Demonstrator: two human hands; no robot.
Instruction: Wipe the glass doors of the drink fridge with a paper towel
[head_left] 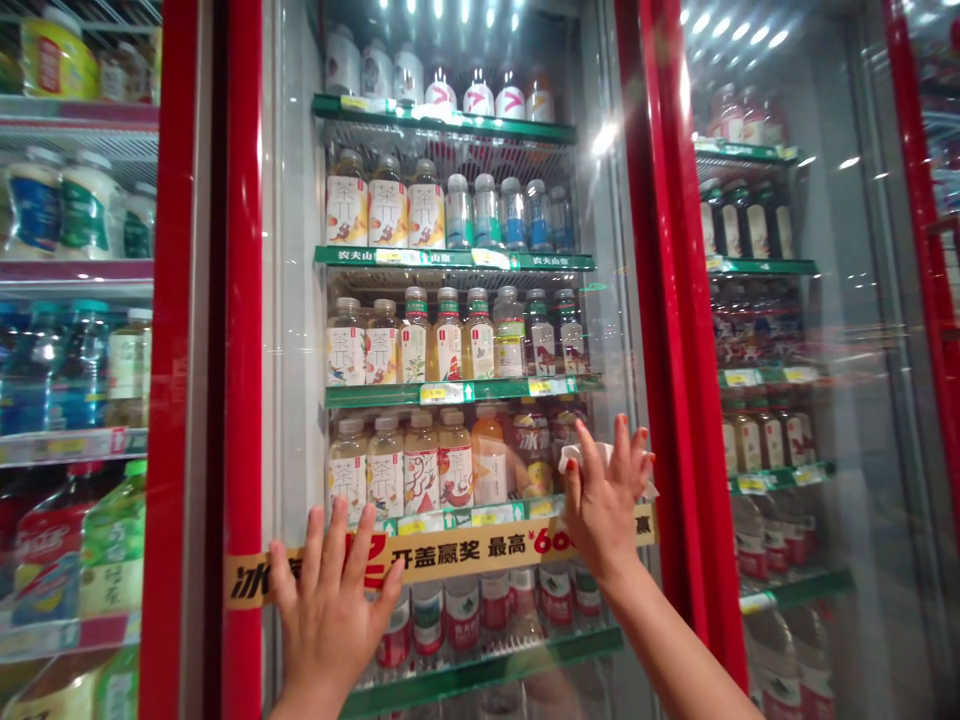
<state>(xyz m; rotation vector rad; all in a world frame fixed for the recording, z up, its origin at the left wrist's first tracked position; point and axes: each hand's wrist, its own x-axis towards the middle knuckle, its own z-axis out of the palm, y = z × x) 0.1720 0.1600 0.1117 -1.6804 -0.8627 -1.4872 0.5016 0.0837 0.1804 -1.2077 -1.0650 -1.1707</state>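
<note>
My left hand [334, 610] is pressed flat with its fingers spread against the glass door [294, 300] of a drinks refrigerator, partly over a yellow promotional strip [450, 552]. Higher and to the right, my right hand [604, 505] holds a white cloth [577, 459] against the glass. The cloth is mostly hidden by my fingers. Behind the door, rows of bottled teas and juices [405, 465] stand on shelves, with my hands covering some of them.
A red door frame [244, 300] runs along the left of this glass door, and another [679, 300] along its right. Neighbouring refrigerators [757, 330] [75, 330] stand on both sides, filled with bottles. Ceiling lights reflect in the glass.
</note>
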